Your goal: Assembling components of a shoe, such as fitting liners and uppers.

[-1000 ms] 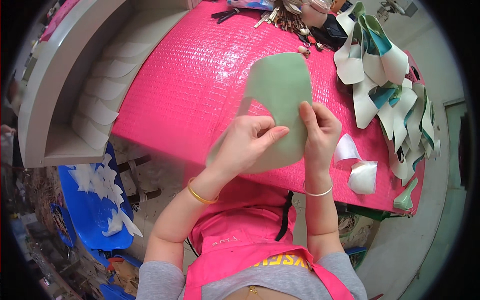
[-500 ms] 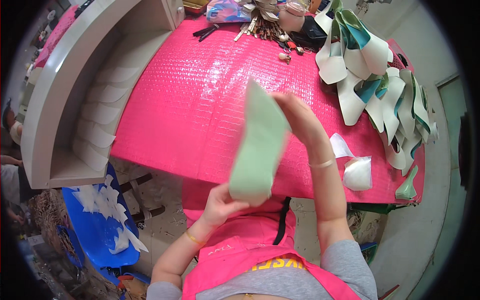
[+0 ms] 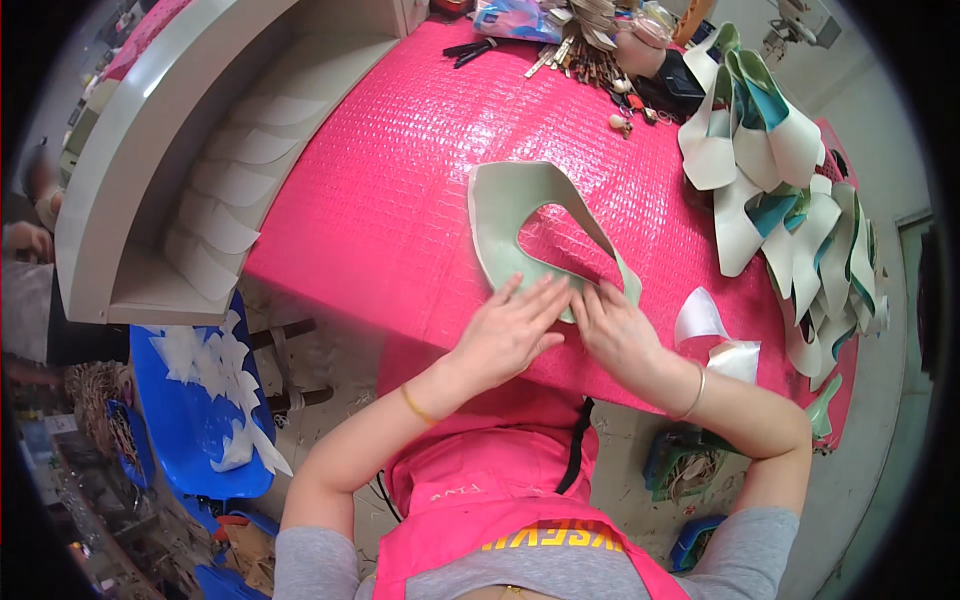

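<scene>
Pale green shoe upper: centre of the frame, on the pink-covered table [image 3: 400, 210]; the upper [image 3: 498, 222] stands partly curled around its cut-out opening.
Left hand [image 3: 513, 330]: open, fingers laid flat on the upper's lower edge.
Right hand [image 3: 618, 330]: open rather than clenched, fingertips on the same edge, just beside the left.
Likely handling: light, flexible, springy enough to keep a curve; the smooth face may slide.
Best hold: the broad lower part; the narrow band right of the opening probably creases or stretches first.
Count under the hands: one upper.
White pieces [image 3: 700, 313], right of centre: two.
Piled uppers [image 3: 737, 232], upper right: many, too overlapped to count.
Blue chair [image 3: 190, 440], lower left: one, bearing uncountable white scraps [image 3: 205, 365].
</scene>
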A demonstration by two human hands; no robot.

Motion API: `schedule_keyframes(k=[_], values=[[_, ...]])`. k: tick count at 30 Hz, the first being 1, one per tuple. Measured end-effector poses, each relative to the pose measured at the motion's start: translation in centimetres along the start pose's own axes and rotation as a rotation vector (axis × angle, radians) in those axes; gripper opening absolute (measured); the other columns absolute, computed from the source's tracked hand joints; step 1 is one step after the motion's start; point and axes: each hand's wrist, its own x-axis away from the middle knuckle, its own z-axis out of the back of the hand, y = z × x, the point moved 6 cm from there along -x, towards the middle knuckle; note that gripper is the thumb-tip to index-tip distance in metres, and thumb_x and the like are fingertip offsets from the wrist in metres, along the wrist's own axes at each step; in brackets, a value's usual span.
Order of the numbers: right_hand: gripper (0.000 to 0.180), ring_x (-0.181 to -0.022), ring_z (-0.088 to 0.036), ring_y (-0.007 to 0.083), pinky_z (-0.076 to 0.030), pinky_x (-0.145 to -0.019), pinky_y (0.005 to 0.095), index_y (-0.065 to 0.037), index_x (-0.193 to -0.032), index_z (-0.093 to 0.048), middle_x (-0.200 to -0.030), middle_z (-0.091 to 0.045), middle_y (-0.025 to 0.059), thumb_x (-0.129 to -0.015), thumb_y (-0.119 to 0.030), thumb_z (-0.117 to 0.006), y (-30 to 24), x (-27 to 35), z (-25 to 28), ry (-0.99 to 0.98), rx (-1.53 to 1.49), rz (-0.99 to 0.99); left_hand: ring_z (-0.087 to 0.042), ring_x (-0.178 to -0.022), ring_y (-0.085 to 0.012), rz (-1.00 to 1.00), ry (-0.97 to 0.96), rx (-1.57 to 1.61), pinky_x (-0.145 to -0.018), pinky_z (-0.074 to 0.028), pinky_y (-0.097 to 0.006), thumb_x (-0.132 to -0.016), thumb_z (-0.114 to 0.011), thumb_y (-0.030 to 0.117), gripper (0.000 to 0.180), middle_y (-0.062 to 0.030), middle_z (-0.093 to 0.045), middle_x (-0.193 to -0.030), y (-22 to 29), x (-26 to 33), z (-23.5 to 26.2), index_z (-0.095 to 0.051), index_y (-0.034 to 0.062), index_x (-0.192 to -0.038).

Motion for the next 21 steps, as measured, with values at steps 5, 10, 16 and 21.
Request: schedule_keyframes(k=[5,10,16,21], values=[[0.053,-0.079,-0.055,0.0187,-0.041,-0.071,0.0246,0.011,-0.123,-0.038,-0.080,-0.056,0.0100,-0.074,-0.010,-0.044,-2.2,2.0,-1.3,-0.169,0.137,-0.098,-0.039,-0.121,-0.0170,0.048,-0.198,-0.140,-0.101,-0.025,-0.049,-0.085,-0.046,0.028,0.038,0.0017,-0.044,-0.129,-7.3,1.3,0.5,-0.047,0.0215,-0.123],[0.050,-0.072,-0.056,0.0159,-0.038,-0.089,0.0296,0.009,-0.120,-0.042,-0.071,-0.055,0.0073,-0.074,-0.009,-0.045,-1.9,1.5,-1.1,-0.222,0.033,-0.088,-0.034,-0.124,-0.0153,0.094,-0.310,-0.243,-0.103,-0.016,-0.054,-0.088,-0.040,0.032,0.035,0.0069,-0.035,-0.135,-10.0,0.3,1.5,-0.045,0.0322,-0.123],[0.031,-0.068,-0.057,0.0186,-0.029,-0.100,0.0442,0.003,-0.099,-0.054,-0.063,-0.053,0.0059,-0.071,-0.006,-0.048,1.3,2.3,1.9,-0.045,-0.159,-0.162,-0.028,-0.127,-0.0244,0.297,-0.163,-0.403,-0.102,-0.013,-0.057,-0.087,-0.043,0.033,0.035,-0.0011,-0.035,-0.135,-13.1,-0.7,3.3,-0.048,0.0283,-0.121],[0.016,-0.064,-0.058,0.0288,-0.044,-0.058,0.0372,-0.001,-0.079,-0.051,-0.065,-0.053,0.0165,-0.065,0.005,-0.052,7.8,10.3,4.5,0.064,-0.831,-0.583,-0.048,-0.108,-0.0314,0.392,0.259,-0.225,-0.092,-0.037,-0.039,-0.083,-0.050,0.014,0.022,-0.0169,-0.055,-0.110,-16.3,3.1,7.6,-0.061,0.0042,-0.099]])
